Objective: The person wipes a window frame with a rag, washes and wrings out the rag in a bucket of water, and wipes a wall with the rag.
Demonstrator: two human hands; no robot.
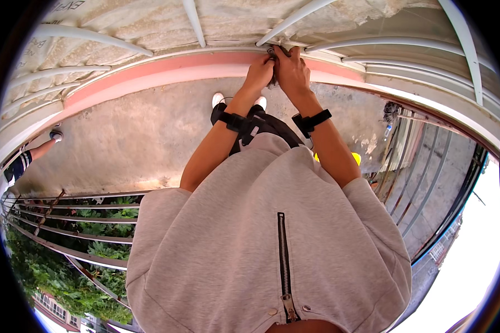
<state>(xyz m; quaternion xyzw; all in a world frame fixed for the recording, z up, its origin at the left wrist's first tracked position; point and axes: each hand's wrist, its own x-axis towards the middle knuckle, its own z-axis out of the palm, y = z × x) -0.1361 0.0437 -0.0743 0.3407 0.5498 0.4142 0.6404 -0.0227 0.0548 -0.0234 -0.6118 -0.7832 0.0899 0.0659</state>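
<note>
My left hand (pixel 259 75) and my right hand (pixel 293 71) meet at the ledge below the barred window. Between them is a small dark object (pixel 271 85), mostly covered by the fingers; its kind cannot be made out. A small coiled or ring-shaped part (pixel 270 51) shows above my left fingertips. My left fingers are closed on the dark object. The right hand presses against it from the other side, its fingers bent over the ledge, close to the foot of a white window bar (pixel 291 23). Both wrists wear black straps.
A pink-painted wall band (pixel 150 77) runs under the window ledge. Behind and left stands a metal railing (pixel 87 238) with leafy plants beyond. Another person's leg (pixel 43 150) is at far left. A yellow object (pixel 356 158), a plastic bottle (pixel 387 131) and a corrugated sheet (pixel 406 143) are on the right.
</note>
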